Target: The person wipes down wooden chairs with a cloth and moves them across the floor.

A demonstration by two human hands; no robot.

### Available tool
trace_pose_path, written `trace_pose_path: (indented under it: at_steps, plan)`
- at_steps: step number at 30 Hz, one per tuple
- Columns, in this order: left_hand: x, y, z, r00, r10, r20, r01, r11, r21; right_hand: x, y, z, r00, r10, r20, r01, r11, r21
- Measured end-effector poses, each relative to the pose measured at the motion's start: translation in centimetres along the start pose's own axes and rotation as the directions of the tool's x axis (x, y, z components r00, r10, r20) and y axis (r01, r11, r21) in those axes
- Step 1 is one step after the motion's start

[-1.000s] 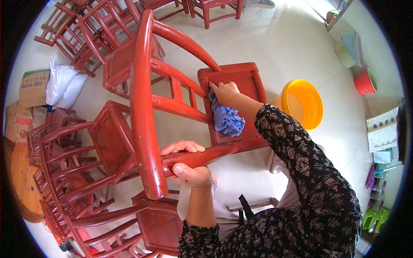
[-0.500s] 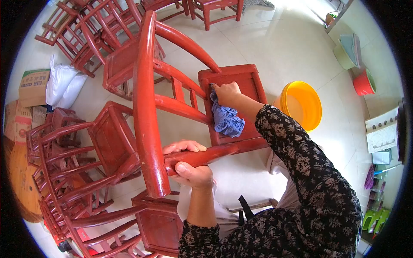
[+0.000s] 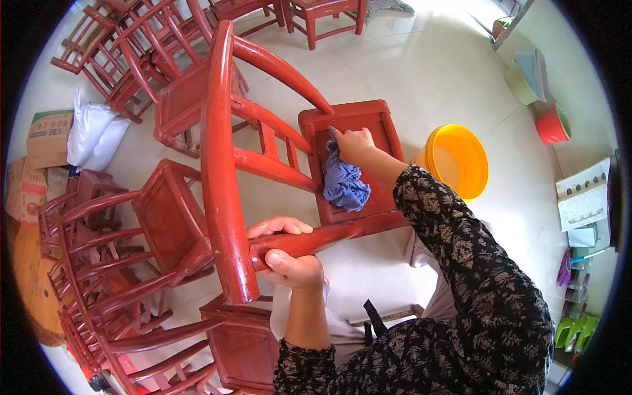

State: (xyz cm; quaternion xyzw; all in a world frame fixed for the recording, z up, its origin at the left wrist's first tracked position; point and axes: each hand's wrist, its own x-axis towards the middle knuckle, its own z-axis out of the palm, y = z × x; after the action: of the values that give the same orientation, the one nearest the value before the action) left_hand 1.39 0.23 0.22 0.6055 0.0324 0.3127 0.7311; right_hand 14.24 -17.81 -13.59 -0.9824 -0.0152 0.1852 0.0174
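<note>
A red wooden chair (image 3: 222, 164) stands before me, its tall back toward the left and its panelled seat (image 3: 378, 191) toward the right. My left hand (image 3: 289, 260) is wrapped round the near back post, close to the top rail, thumb on one side and fingers on the other. On the seat, a crumpled blue cloth (image 3: 345, 185) lies near the back slats. My right hand (image 3: 353, 143) pinches the cloth's far end against the seat panel; part of those fingers is hidden.
Right of the seat stands a yellow bucket (image 3: 464, 161) on the pale tiled floor. More red chairs (image 3: 171, 214) crowd the left side and the far end. White bags (image 3: 95, 131) and a cardboard box (image 3: 49, 138) lie at the left; a red tub (image 3: 553, 125) sits along the right wall.
My right hand has shifted slightly to the right over the seat, drawing the cloth's far end with it. My left hand keeps its hold on the post. The view has moved a little.
</note>
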Motion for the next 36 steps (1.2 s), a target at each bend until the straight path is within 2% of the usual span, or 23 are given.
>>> trace_pose_path:
  at_steps: [2, 6, 8, 9, 10, 12, 14, 18, 20, 22, 24, 25, 27, 28, 30, 31, 33, 34, 36]
  plan:
    - [0.1, -0.1, 0.0, 1.0, 0.011, 0.004, -0.011, 1.0, -0.01, -0.6, 1.2, 0.0, 0.999, 0.036, 0.035, -0.037, 0.999, 0.008]
    - [-0.1, 0.2, 0.4, 1.0, -0.006, 0.018, 0.006, 1.0, -0.02, -0.3, 2.0, 1.7, 0.989, 0.146, -0.025, -0.146, 0.989, 0.002]
    - [0.0, 0.3, 0.7, 1.0, -0.008, -0.018, 0.007, 1.0, -0.028, 0.7, 1.3, 2.8, 0.988, 0.105, -0.117, -0.108, 0.994, -0.026]
    - [0.0, 0.2, 0.8, 1.0, -0.007, -0.017, 0.007, 1.0, -0.029, 0.5, 0.9, 2.5, 0.985, 0.004, -0.171, -0.007, 1.0, -0.016]
    - [0.0, 0.2, 0.9, 0.999, 0.002, -0.04, -0.003, 1.0, -0.024, 0.1, 0.9, 1.6, 0.985, 0.005, -0.17, -0.008, 1.0, -0.016]
    - [-0.1, 0.3, 0.6, 0.998, 0.006, -0.061, -0.007, 1.0, -0.013, -0.4, 1.1, 0.6, 1.0, 0.024, -0.018, -0.024, 0.999, 0.021]
    - [0.0, 0.3, 0.2, 0.999, 0.003, 0.034, -0.002, 1.0, -0.027, -0.4, 2.6, 0.8, 1.0, 0.02, -0.019, -0.02, 1.0, 0.017]
    - [0.0, 0.2, 0.2, 1.0, -0.008, 0.01, 0.008, 1.0, -0.025, -1.2, 4.7, 1.3, 0.994, 0.071, -0.081, -0.076, 0.995, -0.062]
    - [0.0, 0.0, 0.0, 0.999, -0.006, 0.033, 0.008, 0.999, -0.036, -1.4, 5.3, 1.7, 0.978, 0.184, -0.094, -0.188, 0.981, -0.038]
    - [0.0, -0.3, -0.1, 1.0, -0.009, 0.029, 0.01, 0.999, -0.042, -1.7, 5.8, 1.2, 0.971, 0.232, -0.063, -0.234, 0.972, -0.031]
    - [-0.1, -0.2, -0.2, 1.0, -0.014, 0.023, 0.015, 0.999, -0.045, -2.4, 6.5, 0.3, 0.969, 0.225, 0.098, -0.222, 0.974, -0.05]
    - [0.0, 0.0, 0.0, 1.0, -0.02, 0.018, 0.021, 0.998, -0.053, -3.0, 6.7, -0.3, 0.969, 0.227, 0.098, -0.222, 0.974, -0.052]
    - [-0.1, -0.1, 0.0, 1.0, -0.029, 0.01, 0.03, 0.997, -0.064, -4.0, 7.1, -1.1, 0.951, 0.306, -0.049, -0.299, 0.948, 0.104]
    - [0.0, -0.3, 0.0, 1.0, 0.001, 0.002, -0.001, 0.999, -0.048, -4.0, 7.4, -0.6, 0.95, 0.308, -0.048, -0.302, 0.948, 0.103]
    - [-0.1, -0.3, 0.1, 0.999, 0.034, 0.002, -0.034, 0.999, -0.031, -3.8, 7.8, 1.0, 0.941, 0.175, -0.29, -0.144, 0.982, 0.122]
    - [0.0, 0.0, 0.2, 1.0, 0.025, 0.012, -0.025, 0.999, -0.035, -3.4, 7.7, 1.9, 0.94, 0.178, -0.291, -0.146, 0.981, 0.129]
    - [0.0, 0.1, 0.2, 1.0, 0.021, 0.023, -0.02, 0.999, -0.029, -2.3, 6.6, 4.0, 0.954, 0.195, -0.23, -0.106, 0.931, 0.348]
    - [0.0, 0.1, 0.1, 1.0, 0.013, 0.024, -0.012, 0.999, -0.039, -2.1, 5.7, 5.0, 0.955, 0.192, -0.225, -0.103, 0.929, 0.355]
    - [0.0, 0.1, 0.1, 1.0, 0.005, 0.028, -0.004, 0.999, -0.043, -2.5, 3.7, 6.8, 0.904, 0.114, -0.412, 0.015, 0.955, 0.297]
